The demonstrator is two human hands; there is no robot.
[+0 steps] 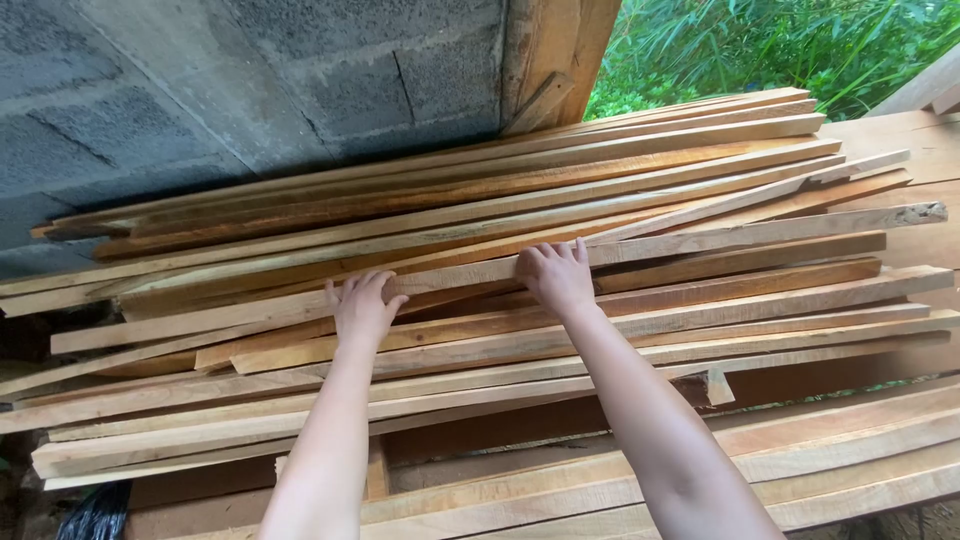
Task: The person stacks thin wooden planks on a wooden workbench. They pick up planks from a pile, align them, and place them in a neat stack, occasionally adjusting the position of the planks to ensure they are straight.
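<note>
A grey block wall (250, 80) fills the upper left of the view. At its right end a wooden post (560, 50) stands, and behind the post green bushes (780, 40) show in daylight.

Against the wall lies a big stack (700, 170) of long, thin wooden slats. The slats lie roughly side by side, but not neatly: some are crossed a little, and their ends stick out at different lengths on both sides. The colours go from pale yellow to orange-brown. Under the stack, wider boards (850, 440) lie near the lower right. A flat wooden top (920, 140) is seen at the right edge. A dark bag (95, 515) sits in the lower left corner, partly cut off.

Both arms reach forward over the near slats, which lie between the person and the slat (470, 275) they touch. This pale slat is in the middle of the stack, on top of the others, running from left to far right. The left hand (362, 308) lies on it with fingers bent over its far edge. The right hand (556, 275) grips the same slat further right, the fingers curled over the top edge. The two hands are apart, each closed on the slat.
</note>
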